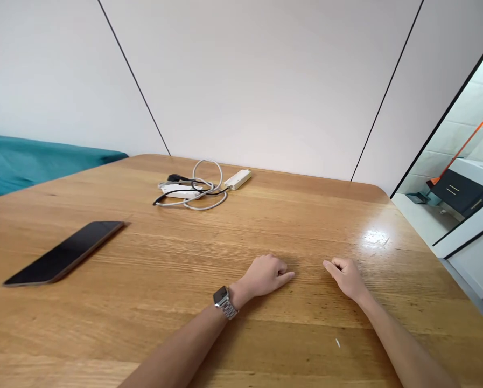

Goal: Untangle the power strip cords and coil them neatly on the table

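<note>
My left hand [266, 275] rests on the wooden table [209, 242] with its fingers curled into a loose fist and its thumb pointing right. A smartwatch [224, 302] with a metal band is on that wrist. Across a short gap lies my right hand [345, 277], also closed, its thumb pointing left toward the other hand. Nothing shows in either fist. Close to the right forearm, on the tabletop, is a small white sliver [337, 343], too small to name.
A dark-screened tablet [69, 253] lies flat at the left. Toward the back, a white power strip [238, 179] sits with tangled cables [209, 202]. A white panelled wall [257, 86] borders the far edge. Teal fabric [43, 159] is at left; an orange-handled broom [459, 153] stands beyond a doorway.
</note>
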`<state>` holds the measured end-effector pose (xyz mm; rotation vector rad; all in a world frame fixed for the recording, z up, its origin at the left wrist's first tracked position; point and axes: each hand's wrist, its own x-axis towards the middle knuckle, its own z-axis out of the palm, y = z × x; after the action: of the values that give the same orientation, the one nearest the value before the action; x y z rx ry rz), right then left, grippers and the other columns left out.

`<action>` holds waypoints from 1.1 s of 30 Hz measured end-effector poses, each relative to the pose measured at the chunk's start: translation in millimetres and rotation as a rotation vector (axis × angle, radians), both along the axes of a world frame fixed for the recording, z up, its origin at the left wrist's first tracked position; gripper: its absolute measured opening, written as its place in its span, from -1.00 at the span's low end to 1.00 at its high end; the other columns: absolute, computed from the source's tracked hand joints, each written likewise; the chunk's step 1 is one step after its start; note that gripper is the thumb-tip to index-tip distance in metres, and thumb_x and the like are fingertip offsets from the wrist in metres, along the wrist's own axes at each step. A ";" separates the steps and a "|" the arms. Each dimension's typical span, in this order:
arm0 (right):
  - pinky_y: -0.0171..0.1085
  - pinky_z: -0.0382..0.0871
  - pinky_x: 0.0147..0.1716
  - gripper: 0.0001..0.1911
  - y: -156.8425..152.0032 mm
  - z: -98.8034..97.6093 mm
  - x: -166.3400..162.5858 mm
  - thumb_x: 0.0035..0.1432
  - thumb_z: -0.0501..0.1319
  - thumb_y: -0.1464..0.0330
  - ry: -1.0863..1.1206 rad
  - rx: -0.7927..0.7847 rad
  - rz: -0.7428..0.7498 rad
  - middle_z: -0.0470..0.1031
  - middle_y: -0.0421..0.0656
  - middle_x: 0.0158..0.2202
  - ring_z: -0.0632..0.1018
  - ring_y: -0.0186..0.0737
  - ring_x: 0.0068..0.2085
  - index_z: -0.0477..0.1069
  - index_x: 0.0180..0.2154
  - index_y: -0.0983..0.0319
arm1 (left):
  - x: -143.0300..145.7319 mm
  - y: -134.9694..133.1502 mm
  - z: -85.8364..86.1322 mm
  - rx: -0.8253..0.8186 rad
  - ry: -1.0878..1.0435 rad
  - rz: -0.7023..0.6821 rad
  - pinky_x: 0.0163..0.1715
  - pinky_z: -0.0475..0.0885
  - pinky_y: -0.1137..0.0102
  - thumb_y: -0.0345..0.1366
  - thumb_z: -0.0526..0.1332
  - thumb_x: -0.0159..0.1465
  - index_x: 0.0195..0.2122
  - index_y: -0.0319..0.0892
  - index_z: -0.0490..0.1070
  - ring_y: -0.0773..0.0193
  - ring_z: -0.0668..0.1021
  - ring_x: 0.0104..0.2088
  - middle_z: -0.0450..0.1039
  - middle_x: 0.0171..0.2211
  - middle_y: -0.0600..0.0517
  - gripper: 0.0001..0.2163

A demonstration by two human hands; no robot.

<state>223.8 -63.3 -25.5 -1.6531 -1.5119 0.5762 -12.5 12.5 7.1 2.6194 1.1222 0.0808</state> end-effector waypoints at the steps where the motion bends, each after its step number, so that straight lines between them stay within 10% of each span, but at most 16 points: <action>1: -0.32 -0.03 -0.53 -0.50 -0.3 -1.5 1.5 0.11 0.07 0.07 -0.010 0.031 0.007 -0.02 -0.31 -0.67 0.12 -0.39 -0.57 -0.05 -0.68 0.17 | -1.2 0.9 0.3 -0.003 0.006 -0.009 -0.53 -0.01 0.38 0.00 0.01 0.29 -0.66 -0.18 0.29 0.33 0.31 -0.59 0.36 -0.62 0.02 -0.54; 13: -0.32 -0.04 -0.58 -0.53 7.3 -4.3 59.3 0.02 0.10 0.09 0.090 0.227 -0.418 -0.07 -0.32 -0.69 0.06 -0.39 -0.59 -0.07 -0.70 0.14 | -18.0 25.7 -0.3 0.008 -0.045 0.108 -0.49 0.05 0.41 -0.03 0.04 0.29 -0.53 -0.14 0.35 0.29 0.42 -0.51 0.44 -0.54 0.04 -0.64; 33: -0.28 0.24 -0.49 -0.49 12.9 -10.8 74.1 0.13 -0.01 -0.04 0.064 0.234 -0.577 0.32 -0.21 -0.62 0.35 -0.25 -0.51 0.38 -0.50 0.23 | -24.9 41.1 2.2 0.054 -0.003 0.255 -0.39 0.26 0.38 -0.04 0.03 0.30 -0.40 -0.13 0.43 0.17 0.53 -0.32 0.52 -0.38 -0.03 -0.68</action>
<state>297.9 -50.3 -36.3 -1.7544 -0.9430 0.1293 -37.4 53.5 9.3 2.5067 1.4666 0.1696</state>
